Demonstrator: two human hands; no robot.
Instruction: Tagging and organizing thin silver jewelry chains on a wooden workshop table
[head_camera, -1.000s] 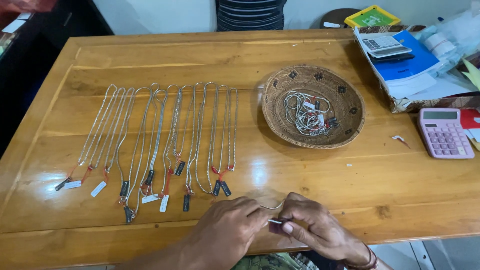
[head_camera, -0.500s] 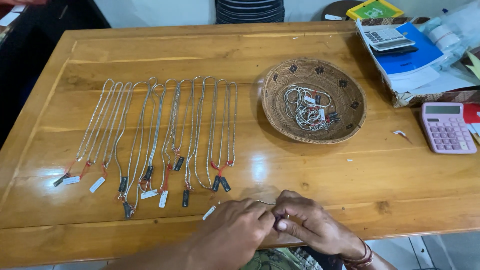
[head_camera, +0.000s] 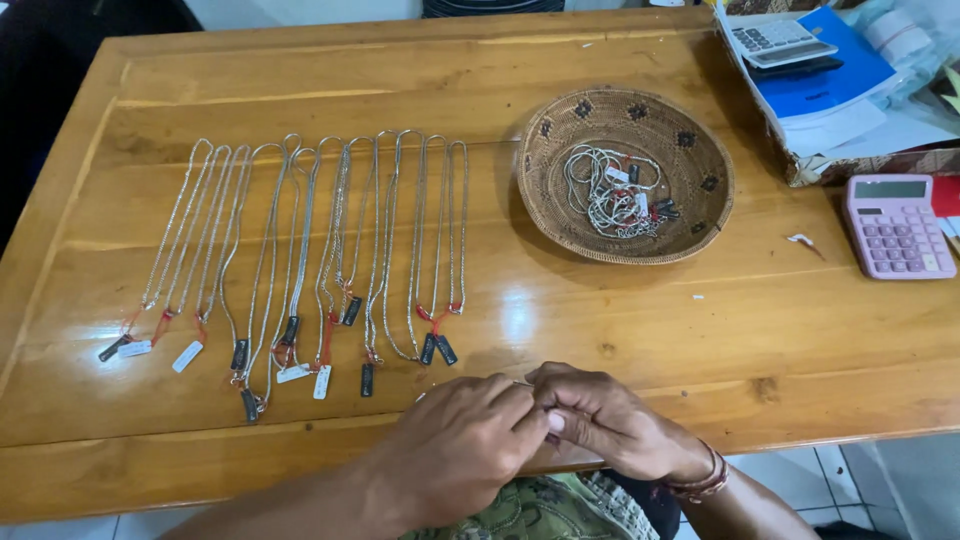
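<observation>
Bare table (head_camera: 600, 330) ahead of both hands, open btwn the row of silver chains (head_camera: 310, 250) on the left and the woven basket (head_camera: 625, 175) ahead-right — a clear lane. Right edge blocked: pink calculator (head_camera: 893, 225), box of papers (head_camera: 830, 110) behind it.

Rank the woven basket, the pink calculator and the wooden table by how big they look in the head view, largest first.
1. wooden table, filling most of the view
2. woven basket, a wide round bowl holding tangled chains
3. pink calculator, clearly smaller than the basket, though it lies at a similar distance from the camera
</observation>
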